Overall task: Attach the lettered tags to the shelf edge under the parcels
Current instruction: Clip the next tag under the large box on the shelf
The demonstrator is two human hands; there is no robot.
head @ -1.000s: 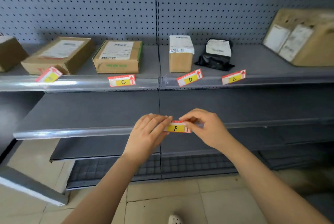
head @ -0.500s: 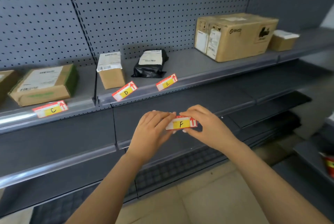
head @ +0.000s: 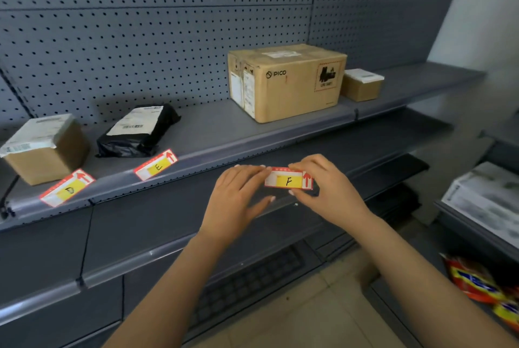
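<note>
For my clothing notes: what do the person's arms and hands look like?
Both arms are bare to the frame edge: no sleeves, gloves, watch or rings show. The left hand and right hand have pale nails.

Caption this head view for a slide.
Right hand holds tag F, left hand touching it, near the shelf edge carrying tag E.
</note>
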